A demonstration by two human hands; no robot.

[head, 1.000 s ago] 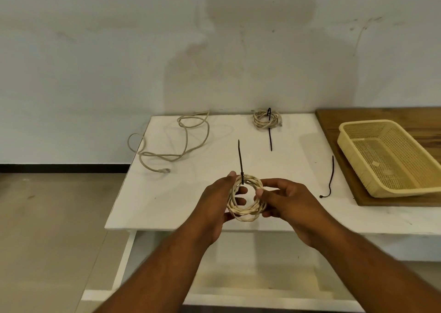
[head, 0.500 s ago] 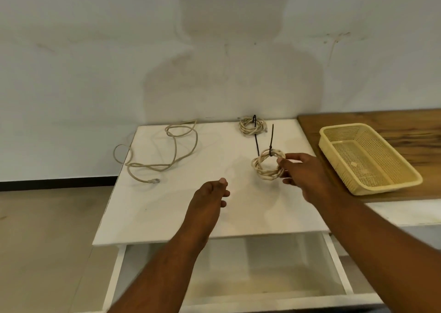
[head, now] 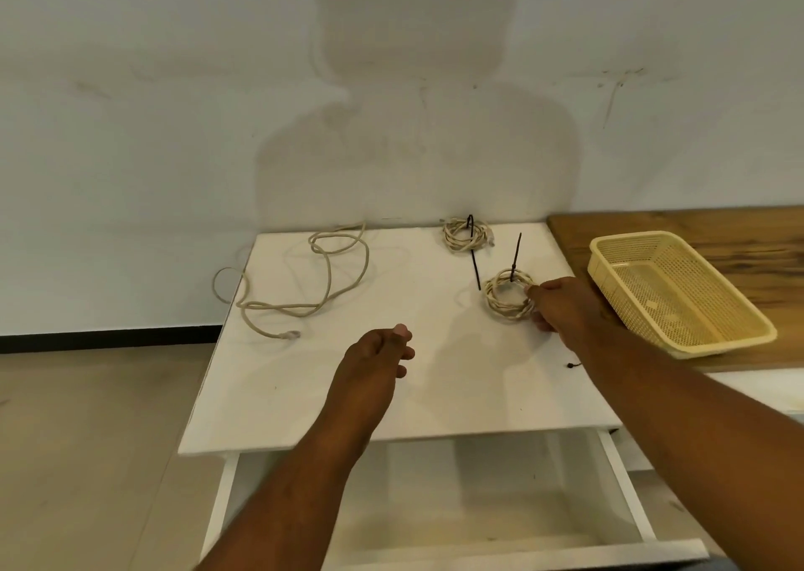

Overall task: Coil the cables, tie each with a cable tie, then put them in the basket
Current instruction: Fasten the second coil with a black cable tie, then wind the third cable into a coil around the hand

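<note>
The tied coil (head: 507, 294) is pinched at its right side by the right hand (head: 565, 309), toward the right edge of the white table (head: 304, 387). Whether it rests on the surface or is held just above it cannot be told. A black cable tie (head: 517, 257) stands upright from the coil's far side. The left hand (head: 378, 353) is held over the front middle of the table, loosely curled, with nothing in it.

Beyond the held coil, at the far edge, a second coil (head: 463, 234) is bound by a second tie (head: 475, 261) whose tail points toward the front. An uncoiled cable (head: 330, 274) is spread over the far left corner, one loop hanging past the left edge. The end of a spare tie (head: 573, 365) shows beside the right forearm. The basket (head: 609, 279) sits empty on the wooden worktop (head: 739, 239), just to the right.

Several slips are judged possible. The long tie tail may be snagged in the basket's mesh. The spare tie may be swept off by the forearm. The loose cable may be dragged down by its overhanging loop.
</note>
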